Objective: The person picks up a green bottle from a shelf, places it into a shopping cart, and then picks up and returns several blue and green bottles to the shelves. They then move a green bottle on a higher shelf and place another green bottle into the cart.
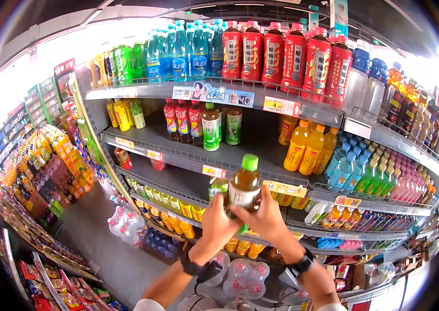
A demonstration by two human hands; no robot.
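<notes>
Between my two hands, in front of the shelves, is a tea bottle (246,182) with a green cap, brown liquid and a pale label. It stands nearly upright, leaning slightly. My left hand (218,222) wraps its left side, and my right hand (265,213) closes on its right side with the thumb across the front. The fingers behind the bottle are hidden. Beyond it, on the second shelf, stands a green-labelled bottle (211,129) with a green cap, with a similar bottle (234,126) just to its right.
Red bottles (294,58) and blue bottles (189,54) line the top shelf (214,89). Orange drink bottles (305,147) stand right on the second shelf. Shrink-wrapped packs of bottles (245,277) sit on the floor below my arms. An aisle (92,233) runs along the left.
</notes>
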